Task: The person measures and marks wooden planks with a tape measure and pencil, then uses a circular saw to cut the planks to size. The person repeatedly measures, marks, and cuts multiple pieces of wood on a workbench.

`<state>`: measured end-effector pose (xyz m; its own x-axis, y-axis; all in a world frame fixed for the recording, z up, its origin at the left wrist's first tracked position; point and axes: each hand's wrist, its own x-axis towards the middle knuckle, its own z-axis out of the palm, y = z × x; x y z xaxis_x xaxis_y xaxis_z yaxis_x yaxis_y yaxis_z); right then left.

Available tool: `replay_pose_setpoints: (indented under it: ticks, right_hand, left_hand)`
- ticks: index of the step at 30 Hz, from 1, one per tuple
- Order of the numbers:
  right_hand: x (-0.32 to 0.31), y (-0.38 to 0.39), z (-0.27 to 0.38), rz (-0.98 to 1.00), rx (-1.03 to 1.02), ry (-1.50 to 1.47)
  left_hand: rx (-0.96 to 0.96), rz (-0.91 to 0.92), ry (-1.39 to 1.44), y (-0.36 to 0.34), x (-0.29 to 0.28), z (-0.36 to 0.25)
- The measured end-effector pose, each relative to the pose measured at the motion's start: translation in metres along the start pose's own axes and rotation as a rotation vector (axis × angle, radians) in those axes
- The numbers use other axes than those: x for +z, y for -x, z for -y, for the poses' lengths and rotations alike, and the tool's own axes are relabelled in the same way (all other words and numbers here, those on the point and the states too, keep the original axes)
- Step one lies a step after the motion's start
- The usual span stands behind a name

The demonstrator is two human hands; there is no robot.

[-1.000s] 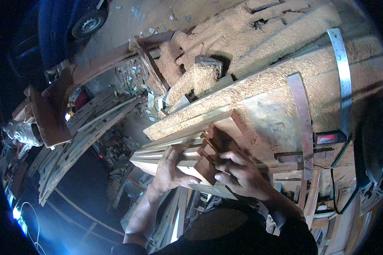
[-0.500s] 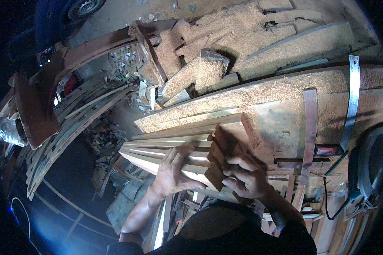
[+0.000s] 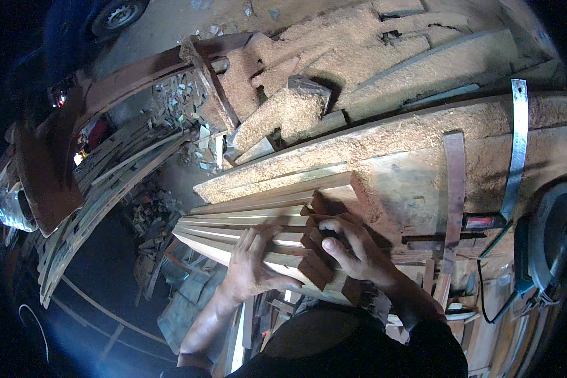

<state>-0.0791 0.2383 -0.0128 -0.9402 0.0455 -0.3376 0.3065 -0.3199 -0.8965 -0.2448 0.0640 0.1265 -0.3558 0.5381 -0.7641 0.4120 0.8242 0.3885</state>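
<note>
A bundle of long pale wooden strips (image 3: pixel 233 231) lies side by side at the front of the workbench, the dark end faces of the strips (image 3: pixel 315 268) turned to the right and slightly staggered. My left hand (image 3: pixel 249 264) grips the bundle near that end, its fingers across the top and its thumb along the near side. At the end faces is my right hand (image 3: pixel 353 249), fingers bent and thumb held apart, touching or nearly touching the upper strips. Nothing shows between its thumb and fingers. Part of its contact is hidden.
Behind the bundle runs a long board (image 3: pixel 283 168) strewn with sawdust. A metal strip (image 3: pixel 520 142) and a flat brown wooden piece (image 3: pixel 453 189) lie to the right, beside a round-guarded power tool (image 3: pixel 548 233). Curved boards (image 3: pixel 113 208) are stacked at left; sawdust-covered offcuts (image 3: pixel 309 101) lie beyond.
My right hand has moved up and away along the strip ends, its thumb now apart from the lower strips. My left hand keeps its grip. The view has shifted slightly.
</note>
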Motion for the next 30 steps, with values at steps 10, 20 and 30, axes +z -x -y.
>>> replay_pose_setpoints:
  ticks: [10,20,30]
  right_hand:
    - [0.006,0.010,-0.008,-0.092,0.054,0.016]
    - [0.005,0.013,-0.009,-0.416,-0.007,-0.117]
    - [0.003,0.026,-0.047,-0.533,-0.051,0.286]
  left_hand:
    - [-0.161,0.204,0.350,-0.019,-0.010,0.009]
    - [-0.256,0.147,0.558,-0.022,-0.006,-0.012]
    - [-0.070,0.051,0.509,-0.009,0.007,0.001]
